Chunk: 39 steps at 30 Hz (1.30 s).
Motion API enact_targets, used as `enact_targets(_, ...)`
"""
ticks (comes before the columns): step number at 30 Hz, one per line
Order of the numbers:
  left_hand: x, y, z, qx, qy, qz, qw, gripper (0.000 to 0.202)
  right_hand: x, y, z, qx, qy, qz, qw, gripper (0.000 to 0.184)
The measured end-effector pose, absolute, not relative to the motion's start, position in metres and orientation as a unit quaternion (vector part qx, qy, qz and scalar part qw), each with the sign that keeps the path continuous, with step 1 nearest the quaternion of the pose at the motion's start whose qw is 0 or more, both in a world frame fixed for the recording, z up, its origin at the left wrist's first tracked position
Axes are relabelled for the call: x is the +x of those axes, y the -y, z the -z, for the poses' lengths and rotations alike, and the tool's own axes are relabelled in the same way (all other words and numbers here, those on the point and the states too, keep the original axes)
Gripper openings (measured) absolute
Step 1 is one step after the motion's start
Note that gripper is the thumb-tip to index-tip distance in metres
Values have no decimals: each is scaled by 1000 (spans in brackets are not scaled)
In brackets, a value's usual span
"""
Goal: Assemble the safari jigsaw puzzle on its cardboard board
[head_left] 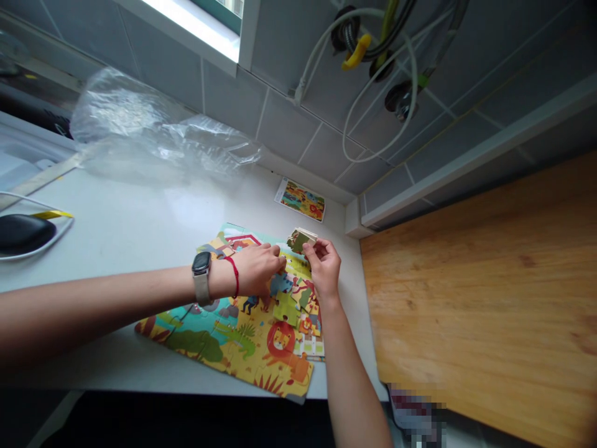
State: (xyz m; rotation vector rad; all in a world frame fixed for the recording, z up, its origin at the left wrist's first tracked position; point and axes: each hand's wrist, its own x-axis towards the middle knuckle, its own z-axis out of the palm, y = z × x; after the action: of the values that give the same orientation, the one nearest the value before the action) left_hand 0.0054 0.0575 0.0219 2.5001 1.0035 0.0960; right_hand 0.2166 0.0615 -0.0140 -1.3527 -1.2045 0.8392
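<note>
A colourful animal jigsaw puzzle [233,339] lies on the white counter [121,230], mostly joined, with loose pieces [298,305] piled at its right side. My left hand [254,267], with a watch and a red string at the wrist, rests palm down on the puzzle's upper part, fingers curled onto a piece there. My right hand [324,267] pinches a small stack of puzzle pieces [301,239] held just above the puzzle's top right corner.
A small reference picture card [301,199] lies by the tiled wall. A crumpled clear plastic bag [153,134] sits at the back left. A black object with a white cable [23,233] is far left. A wooden worktop [485,292] is to the right. Hoses hang above.
</note>
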Motion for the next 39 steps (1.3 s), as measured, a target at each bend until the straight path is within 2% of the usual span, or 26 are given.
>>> enact_targets(7,5,-61,-15,891,-349,-73,281,47,218,-62,16,-574,512,-348,536,42)
enact_targets(12,2,-69,-21,880,-330,-109,323,31,220,-63,18,-576,516,-341,534,44)
enact_targets(16,-1,-76,-30,865,-353,-125,335,32,221,-63,18,-572,505,-337,551,46)
enact_targets(21,-5,-91,-28,811,-380,-172,409,26,220,-63,15,-567,481,-330,582,47)
enact_targets(26,-12,-111,-10,757,-365,-215,497,32,221,-60,4,-524,443,-393,612,43)
enact_targets(29,-15,-118,-1,719,-342,-227,561,39,221,-57,-2,-496,465,-468,565,41)
enact_targets(33,-19,-122,-1,678,-349,-236,602,38,215,-52,-3,-504,500,-525,469,40)
enact_targets(39,-24,-129,-6,620,-340,-241,665,40,211,-51,0,-525,494,-510,469,37)
